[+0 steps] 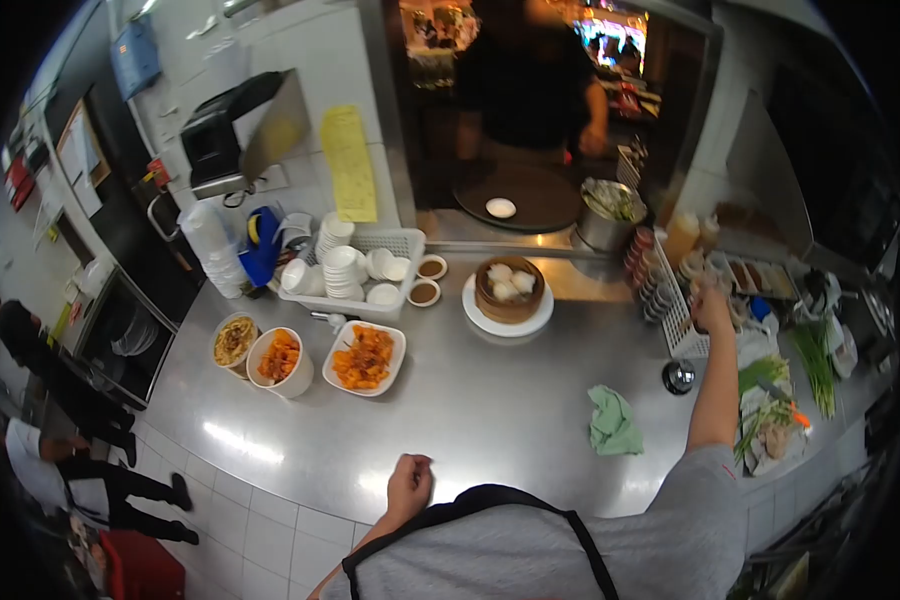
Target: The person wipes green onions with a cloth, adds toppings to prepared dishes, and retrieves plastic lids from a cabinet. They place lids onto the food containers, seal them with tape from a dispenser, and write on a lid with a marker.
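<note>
My left hand [410, 487] is curled into a loose fist over the front edge of the steel counter [470, 430], with nothing seen in it. Out to the right, my right hand [712, 308] reaches to the white plastic basket [675, 305], where small dark-topped containers [655, 290] stand in stacks. Its fingers look closed, but what they hold, if anything, is too small to make out. A bamboo steamer [510, 308] with several pale dumplings [511, 283] sits on a white plate [478, 318] at the counter's back. A green cloth [615, 420] lies crumpled nearer me.
At left are a dish of orange fried food [363, 357], two tubs of food [280, 362], and a basket of white cups [350, 265]. A call bell [678, 376] and green vegetables [815, 360] are at right. Someone [525, 90] stands beyond the hatch, behind a round tray [470, 195].
</note>
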